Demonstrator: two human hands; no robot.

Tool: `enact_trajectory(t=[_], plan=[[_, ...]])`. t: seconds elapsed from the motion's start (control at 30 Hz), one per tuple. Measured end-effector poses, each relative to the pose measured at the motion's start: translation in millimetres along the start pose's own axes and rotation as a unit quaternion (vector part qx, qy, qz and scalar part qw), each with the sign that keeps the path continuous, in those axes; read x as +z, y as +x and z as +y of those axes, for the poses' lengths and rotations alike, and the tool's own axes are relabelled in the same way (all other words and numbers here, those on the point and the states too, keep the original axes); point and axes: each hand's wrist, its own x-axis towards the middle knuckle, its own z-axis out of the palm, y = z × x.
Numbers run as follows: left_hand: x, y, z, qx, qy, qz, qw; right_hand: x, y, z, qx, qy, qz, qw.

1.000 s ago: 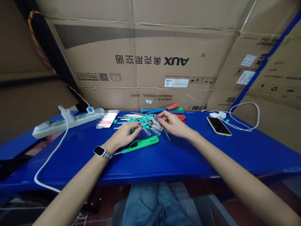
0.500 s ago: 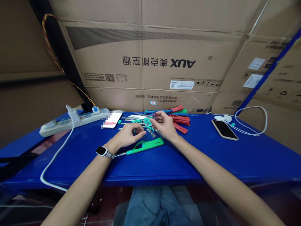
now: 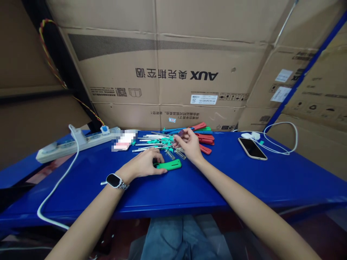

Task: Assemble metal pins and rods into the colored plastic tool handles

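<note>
Since a half second ago, the left hand (image 3: pixel 145 161) has shifted onto the green lighter (image 3: pixel 173 164), which lies near the table's front edge, in front of the loose parts. Its fingers are half curled over the handle, with the thumb along the near side; I cannot tell how firmly it holds. A thin metal tip (image 3: pixel 103 183) shows beyond the watch (image 3: pixel 114 180) on that wrist. The right hand (image 3: pixel 189 144) is nearly closed, thumb and forefinger pinching a small dark purple piece (image 3: pixel 180 133) above the heap.

Around them lie silver metal tubes (image 3: pixel 149 145), small turquoise bits and clear parts (image 3: pixel 170 154). Red casings (image 3: pixel 206 139) lie just right of the right hand, blue pieces (image 3: pixel 172 130) behind. Farther out on the blue table (image 3: pixel 230 177) are 1 phone (image 3: pixel 252 148) and a white cable (image 3: pixel 295 130) at right, and 1 power strip (image 3: pixel 63 148) at left. Cardboard (image 3: pixel 176 50) with upside-down AUX print stands behind; 2 white labels mark its right side.
</note>
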Motion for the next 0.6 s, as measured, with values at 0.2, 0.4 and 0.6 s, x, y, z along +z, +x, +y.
enact_trajectory(t=[0.2, 0.4, 0.6], plan=[[5, 7, -1, -0.013, -0.013, 0.103, 0.994, -13, 6, -5, 0.028, 0.052, 0.059, 0.996], [15, 15, 9, -0.077, -0.112, 0.163, 0.977, -6, 0, -8, 0.035, 0.057, 0.045, 0.997], [15, 15, 6, -0.108, -0.139, 0.14, 0.974, -2, -5, -13, 0.025, 0.065, 0.035, 0.997]])
